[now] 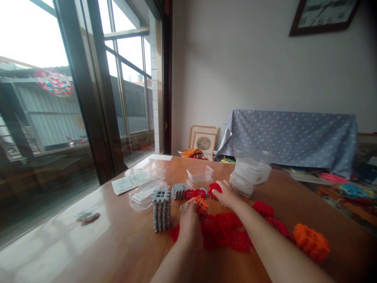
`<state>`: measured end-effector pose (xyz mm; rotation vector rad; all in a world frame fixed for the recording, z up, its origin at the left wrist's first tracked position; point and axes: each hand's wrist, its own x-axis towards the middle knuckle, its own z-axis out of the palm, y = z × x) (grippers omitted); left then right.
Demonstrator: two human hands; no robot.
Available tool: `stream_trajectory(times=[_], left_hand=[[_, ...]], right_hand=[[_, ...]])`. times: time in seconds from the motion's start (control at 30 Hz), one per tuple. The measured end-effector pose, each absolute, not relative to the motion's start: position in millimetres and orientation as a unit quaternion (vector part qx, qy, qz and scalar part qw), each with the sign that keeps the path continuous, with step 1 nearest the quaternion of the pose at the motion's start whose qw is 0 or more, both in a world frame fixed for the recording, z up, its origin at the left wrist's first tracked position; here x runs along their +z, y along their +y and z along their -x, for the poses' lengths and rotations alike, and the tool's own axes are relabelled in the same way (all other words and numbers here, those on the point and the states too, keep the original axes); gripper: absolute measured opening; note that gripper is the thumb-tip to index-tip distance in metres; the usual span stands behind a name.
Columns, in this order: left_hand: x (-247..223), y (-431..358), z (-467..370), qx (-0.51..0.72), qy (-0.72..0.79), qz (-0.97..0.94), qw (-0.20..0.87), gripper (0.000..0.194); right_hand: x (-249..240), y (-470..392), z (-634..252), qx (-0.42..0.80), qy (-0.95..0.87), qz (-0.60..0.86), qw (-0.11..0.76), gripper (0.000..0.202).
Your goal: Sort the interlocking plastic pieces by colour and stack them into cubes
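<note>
My left hand (pixel 190 220) is closed around an orange interlocking piece (pixel 200 204), with a bit of grey showing at its fingers. Farther forward, my right hand (pixel 225 193) has its fingers on a red piece (pixel 215 189); the fingertips are partly hidden. Red pieces (pixel 226 230) lie spread on the table below and between my hands. A tall stack of grey square pieces (pixel 161 210) stands left of my left hand. Behind are more grey pieces (pixel 179 191) and a red row (pixel 194 193).
Clear plastic containers (pixel 199 175) stand at the back, with larger tubs (pixel 250 169) at the back right. Lids (pixel 147 194) and papers (pixel 124 184) lie left. Red clusters (pixel 263 208) and an orange stack (pixel 311 242) sit by my right forearm. A small plastic packet (pixel 87 215) lies far left.
</note>
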<state>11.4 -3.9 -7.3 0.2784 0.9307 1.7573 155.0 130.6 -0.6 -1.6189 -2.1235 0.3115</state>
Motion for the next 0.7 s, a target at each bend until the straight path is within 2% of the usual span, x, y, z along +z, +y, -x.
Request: stream_trajectory(times=[0.13,0.27,0.4,0.47,0.6,0.7], left_hand=[[-7,-4,-10,0.745,0.397,-0.128,0.52,0.025],[-9,-2,-8,0.749,0.417,-0.125,0.5,0.028],[-10,-1,-8,0.75,0.429,-0.122,0.489,0.028],[-9,-1,-7,0.747,0.434,-0.126,0.487,0.028],[-6,-4,-7,0.744,0.442,-0.124,0.486,0.027],[-2,-6,-7,0.744,0.441,-0.12,0.486,0.028]], right_hand=[[-12,122,-151,0.107,-0.777,0.599,0.16,0.054],[-17,96,-147,0.105,-0.784,0.595,0.139,0.058],[-15,68,-143,0.108,-0.798,0.571,0.159,0.061],[-11,62,-145,0.11,-0.796,0.566,0.183,0.056],[0,78,-161,0.103,-0.764,0.592,0.235,0.046],[3,93,-176,0.097,-0.744,0.619,0.234,0.045]])
